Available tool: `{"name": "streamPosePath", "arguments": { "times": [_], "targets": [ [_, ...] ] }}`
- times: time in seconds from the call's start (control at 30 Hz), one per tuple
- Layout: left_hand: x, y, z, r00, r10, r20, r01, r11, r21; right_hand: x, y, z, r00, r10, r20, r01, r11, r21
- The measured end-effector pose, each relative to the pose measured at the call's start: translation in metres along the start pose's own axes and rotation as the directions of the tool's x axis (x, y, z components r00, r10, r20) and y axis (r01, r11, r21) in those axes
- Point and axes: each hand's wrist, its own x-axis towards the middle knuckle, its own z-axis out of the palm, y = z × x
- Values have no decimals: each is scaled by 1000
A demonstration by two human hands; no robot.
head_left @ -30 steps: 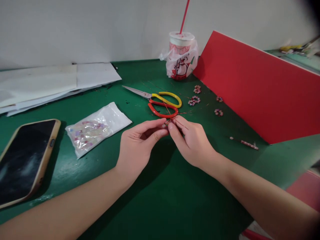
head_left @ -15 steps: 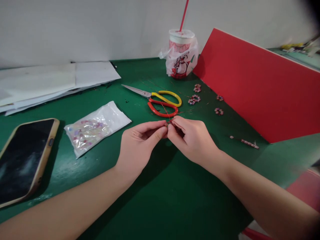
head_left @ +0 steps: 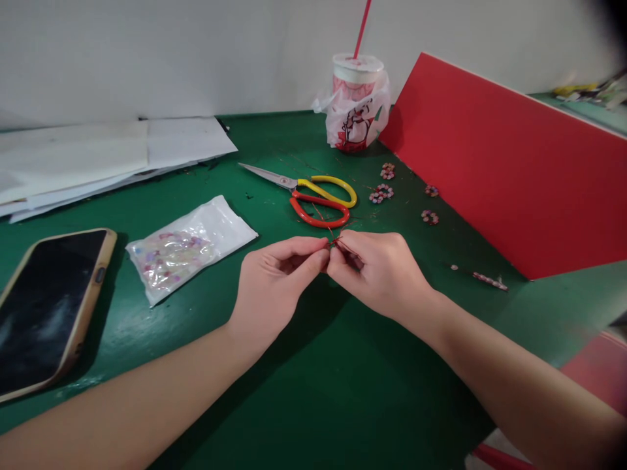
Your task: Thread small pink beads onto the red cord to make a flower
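My left hand [head_left: 274, 281] and my right hand [head_left: 379, 271] meet fingertip to fingertip over the green table [head_left: 313, 391]. Between them they pinch a small beaded piece on thin red wire [head_left: 332, 244]; most of it is hidden by the fingers. Just beyond the hands lie scissors [head_left: 313, 192] with one yellow and one red handle, blades pointing left. A clear bag of pastel beads [head_left: 183, 248] lies to the left of my left hand.
A phone [head_left: 46, 307] lies face up at the left edge. White paper sheets [head_left: 98, 156] sit at the back left. A bagged drink cup [head_left: 356, 104] with a red straw stands at the back. A red board [head_left: 514, 170] leans at the right, with several small bead flowers [head_left: 382, 193] and a bead strand [head_left: 484, 279] in front.
Both hands have stayed together and shifted slightly toward me on the table. The beaded piece shows less between the fingertips than a second ago.
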Motion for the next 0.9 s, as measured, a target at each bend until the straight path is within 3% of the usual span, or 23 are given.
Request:
{"name": "streamPosePath", "arguments": {
  "times": [0.3, 0.47, 0.57, 0.63, 0.73, 0.9],
  "targets": [
    [-1, 6, -1, 998, 52, 21, -54, 993, 104, -1, 1, 0, 1000, -23, -12, 23, 999, -27],
    [4, 5, -2, 999, 32, 26, -32, 999, 9, -1, -1, 0, 999, 1, -32, 1, 999, 51],
    [7, 3, -3, 999, 16, 35, -13, 998, -67, -2, -1, 1, 995, 26, -100, -5, 979, 204],
    [7, 2, -4, 999, 13, 40, -9, 993, -114, -2, 0, 2, 991, 111, -75, -76, 926, 370],
    [6, 1, -4, 998, 14, 55, -7, 992, -126, -1, 4, 5, 974, 226, 29, -198, 778, 597],
    [5, 2, -3, 998, 19, 52, -11, 988, -154, 3, 10, 6, 966, 238, 99, -229, 615, 755]
  ]
}}
